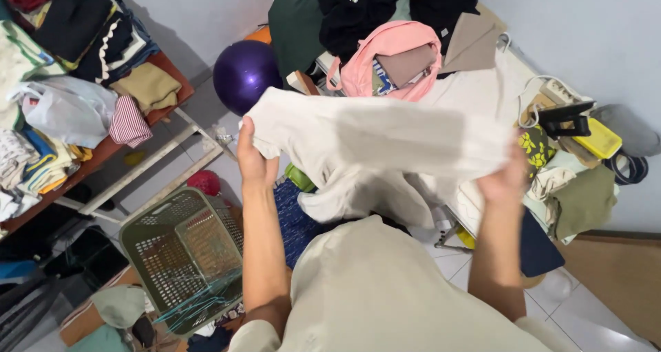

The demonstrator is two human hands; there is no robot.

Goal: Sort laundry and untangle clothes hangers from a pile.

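A pale cream garment is stretched out in the air in front of me, blurred by motion. My left hand grips its left edge. My right hand grips its right edge, fingers partly hidden behind the cloth. The lower part of the garment hangs down in folds between my forearms. Behind it lies a heap of clothes with a pink garment and black garments on top.
A green plastic laundry basket with hangers stands on the floor at lower left. A purple ball sits by the wall. A table at left holds folded clothes and a plastic bag. A yellow box lies at right.
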